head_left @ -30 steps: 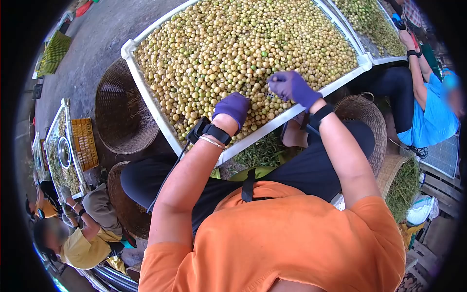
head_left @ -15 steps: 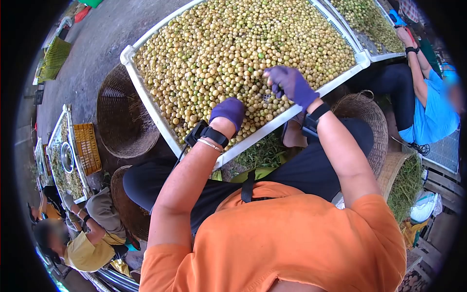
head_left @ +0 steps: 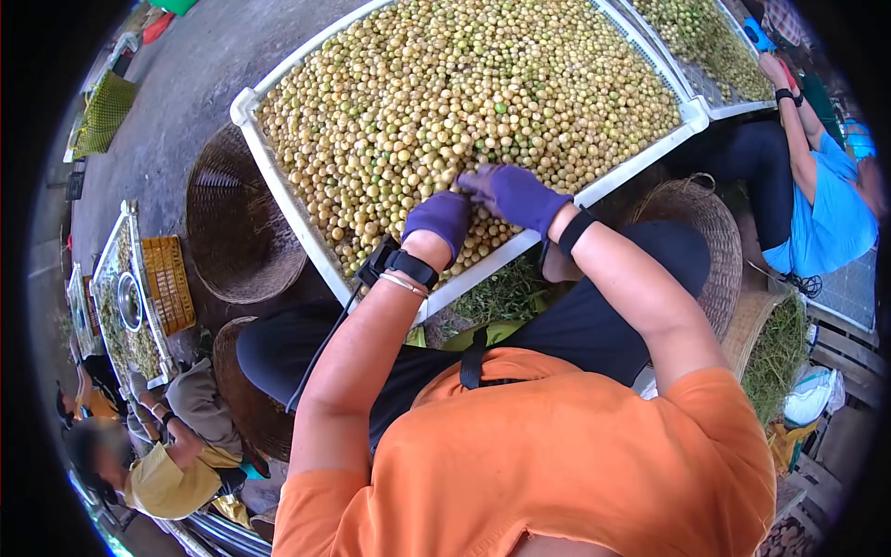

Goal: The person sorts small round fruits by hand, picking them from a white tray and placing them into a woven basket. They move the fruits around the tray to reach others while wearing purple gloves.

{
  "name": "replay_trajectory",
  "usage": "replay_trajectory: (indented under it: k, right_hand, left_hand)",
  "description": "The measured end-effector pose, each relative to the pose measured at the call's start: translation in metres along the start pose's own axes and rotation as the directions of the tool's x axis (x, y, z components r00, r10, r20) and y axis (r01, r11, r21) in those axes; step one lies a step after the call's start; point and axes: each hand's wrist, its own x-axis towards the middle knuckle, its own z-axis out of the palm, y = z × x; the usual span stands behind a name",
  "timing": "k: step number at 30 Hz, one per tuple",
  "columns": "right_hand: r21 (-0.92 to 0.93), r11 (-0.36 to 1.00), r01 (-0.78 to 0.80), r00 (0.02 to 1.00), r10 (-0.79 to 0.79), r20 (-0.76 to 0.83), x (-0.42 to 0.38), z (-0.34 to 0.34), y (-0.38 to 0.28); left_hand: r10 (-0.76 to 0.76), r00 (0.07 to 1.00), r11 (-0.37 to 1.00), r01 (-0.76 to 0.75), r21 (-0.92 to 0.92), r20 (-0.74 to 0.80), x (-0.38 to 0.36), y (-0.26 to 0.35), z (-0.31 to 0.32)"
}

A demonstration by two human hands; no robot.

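Observation:
A shallow tray with a white frame [head_left: 271,172] holds a thick layer of small round yellowish-brown fruits [head_left: 408,102], a few of them green. Both hands wear purple gloves and are close together over the fruit near the tray's front side. My left hand [head_left: 439,225] is curled down into the fruit, knuckles up; its fingertips and whatever they grip are hidden. From the right, my right hand [head_left: 520,197] reaches across, fingers stretched toward the left hand and low over the fruit. No fruit shows in it.
Woven baskets stand left [head_left: 246,218] and right [head_left: 691,232] of the tray. A person in blue [head_left: 821,200] sits right by another fruit tray [head_left: 701,42]; a person in yellow [head_left: 167,483] sits lower left. Beyond are a yellow crate [head_left: 167,278] and stems in a basket [head_left: 778,362].
My right hand has moved left and slightly down, from the tray's middle to beside my left hand. My left hand has barely shifted.

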Motion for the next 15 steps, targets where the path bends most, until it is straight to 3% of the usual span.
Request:
replay_trajectory:
  k: [3, 4, 7, 8, 11, 15]
  right_hand:
    - [0.208, 0.977, 0.045, 0.999, -0.039, -0.031, -0.001, -0.009, 0.001]
    - [0.445, 0.864, -0.235, 0.971, 0.228, 0.070, -0.004, -0.021, -0.001]
    - [0.079, 0.974, -0.213, 0.969, 0.221, -0.114, 0.004, -0.035, 0.021]
    - [0.022, 0.993, -0.112, 0.961, 0.114, -0.253, 0.006, -0.032, 0.021]
    - [-0.325, 0.921, -0.215, 0.973, 0.175, -0.148, 0.017, -0.024, 0.019]
    - [-0.377, 0.878, -0.296, 0.955, 0.281, -0.097, 0.024, -0.020, 0.010]
  left_hand:
    - [0.064, 0.998, 0.996, -0.064, 0.055, 0.001, -0.003, 0.001, 0.000]
    - [0.025, 0.999, 0.998, -0.024, 0.059, -0.030, -0.008, 0.003, -0.002]
    - [-0.003, 0.999, 0.996, 0.005, 0.087, -0.032, -0.011, 0.006, -0.004]
    - [-0.012, 0.999, 0.996, 0.015, 0.084, -0.036, -0.011, 0.008, -0.004]
    - [-0.053, 0.998, 0.994, 0.057, 0.091, -0.043, -0.014, 0.011, -0.008]
    - [-0.116, 0.993, 0.990, 0.115, 0.087, 0.007, -0.013, 0.010, -0.010]
